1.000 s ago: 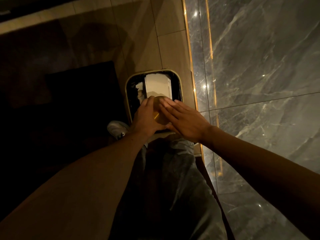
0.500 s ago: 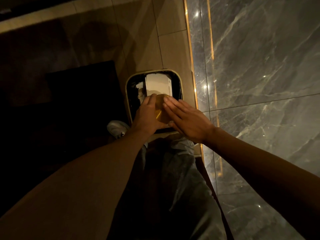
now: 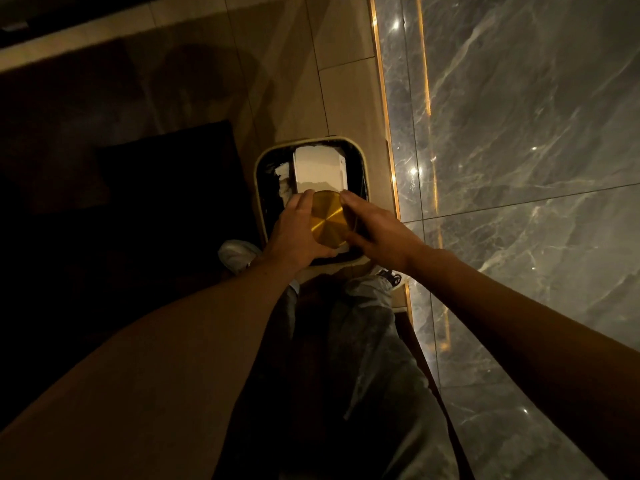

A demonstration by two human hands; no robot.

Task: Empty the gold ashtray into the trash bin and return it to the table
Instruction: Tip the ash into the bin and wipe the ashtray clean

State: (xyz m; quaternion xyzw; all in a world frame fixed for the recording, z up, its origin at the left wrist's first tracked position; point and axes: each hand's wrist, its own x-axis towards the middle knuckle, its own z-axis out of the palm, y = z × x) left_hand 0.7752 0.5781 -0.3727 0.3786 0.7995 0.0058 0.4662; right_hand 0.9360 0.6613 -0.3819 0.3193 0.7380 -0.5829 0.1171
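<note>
The round gold ashtray (image 3: 328, 218) is held upside down over the trash bin (image 3: 260, 174), its brushed flat underside facing me. My left hand (image 3: 294, 233) grips its left edge and my right hand (image 3: 375, 230) grips its right edge. The bin is a rounded square with a pale rim and a black liner, standing on the floor right in front of my feet. Inside it lies a white box (image 3: 320, 168) with crumpled white paper beside it. The ashtray's inner side is hidden.
A grey marble wall (image 3: 519, 168) with a gold strip (image 3: 384, 133) runs close along the right. Beige floor tiles (image 3: 277, 81) stretch beyond the bin. A dark low block (image 3: 166, 174) sits left of the bin. My shoes (image 3: 237, 254) touch the bin's near side.
My right hand, which lay flat over the ashtray, has slid to its right edge. The gold underside now shows fully between both hands.
</note>
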